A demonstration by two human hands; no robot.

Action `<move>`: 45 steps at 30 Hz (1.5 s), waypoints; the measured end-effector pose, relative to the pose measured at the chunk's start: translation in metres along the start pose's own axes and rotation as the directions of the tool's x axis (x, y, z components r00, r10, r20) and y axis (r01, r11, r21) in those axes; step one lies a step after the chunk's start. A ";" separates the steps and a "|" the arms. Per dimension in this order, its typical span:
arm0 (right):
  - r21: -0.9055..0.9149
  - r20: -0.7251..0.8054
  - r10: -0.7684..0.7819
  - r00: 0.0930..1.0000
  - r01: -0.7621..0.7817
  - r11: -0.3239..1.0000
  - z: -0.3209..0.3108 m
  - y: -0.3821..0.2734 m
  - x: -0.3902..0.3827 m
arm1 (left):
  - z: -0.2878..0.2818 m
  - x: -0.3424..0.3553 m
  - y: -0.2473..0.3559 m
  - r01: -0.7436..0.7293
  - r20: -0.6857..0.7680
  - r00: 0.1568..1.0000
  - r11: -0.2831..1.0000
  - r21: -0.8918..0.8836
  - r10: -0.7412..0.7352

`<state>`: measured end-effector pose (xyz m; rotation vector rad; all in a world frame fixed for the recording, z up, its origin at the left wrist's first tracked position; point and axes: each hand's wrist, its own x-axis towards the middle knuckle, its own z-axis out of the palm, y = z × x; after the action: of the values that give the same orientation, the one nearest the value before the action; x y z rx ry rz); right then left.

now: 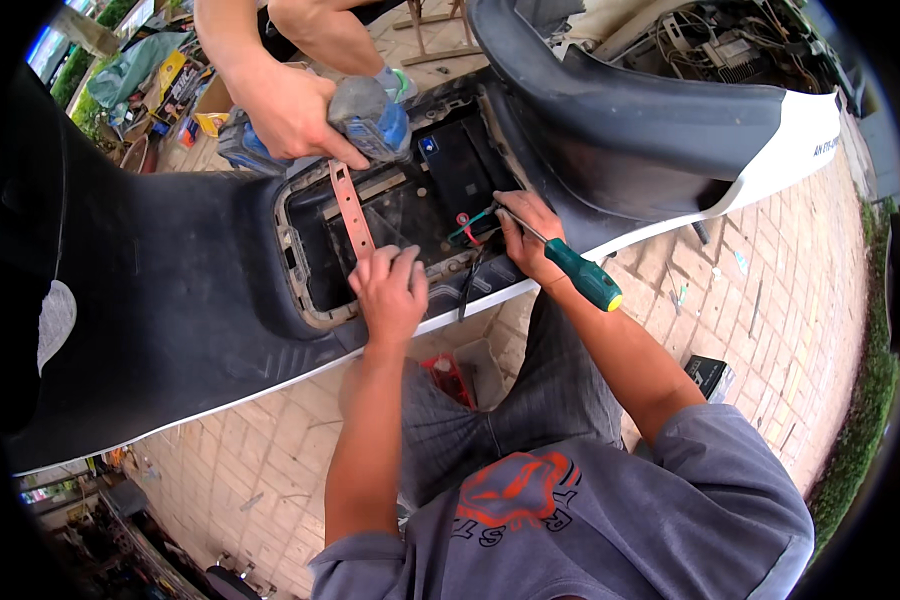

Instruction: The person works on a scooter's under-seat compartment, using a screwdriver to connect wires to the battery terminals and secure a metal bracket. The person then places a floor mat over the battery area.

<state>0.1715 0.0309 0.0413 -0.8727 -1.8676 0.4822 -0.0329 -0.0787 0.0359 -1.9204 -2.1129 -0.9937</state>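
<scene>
My left hand point(392, 292) has its fingers curled over the near end of a pinkish perforated strap point(352, 212) that crosses the open compartment point(315, 318) in a scooter's black footboard. My right hand point(532, 232), at the compartment's right edge, grips a screwdriver point(582, 274). Its green handle sticks out toward me, past my wrist. A teal wire point(473, 224) and a red one run by my right fingertips; whether I pinch them I cannot tell. At the strap's far end, another person's hand point(295, 112) holds a blue cordless drill point(370, 115). A black battery point(460, 170) lies inside the compartment.
The scooter's curved black seat base point(630, 130) rises on the right. A black cable point(469, 285) hangs over the near edge. Between my knees stands a pale bin point(482, 370) with red things in it. A small dark box point(708, 374) rests on the paving.
</scene>
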 end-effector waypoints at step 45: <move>-0.003 0.003 -0.012 1.000 0.012 1.000 0.000 -0.001 0.002 | 0.012 -0.014 -0.004 0.030 -0.030 0.999 0.999 -0.019 -0.030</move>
<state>0.1702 0.0312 0.0429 -0.8624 -1.8757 0.4740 -0.0304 -0.0845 0.0180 -1.8754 -2.1298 -1.0454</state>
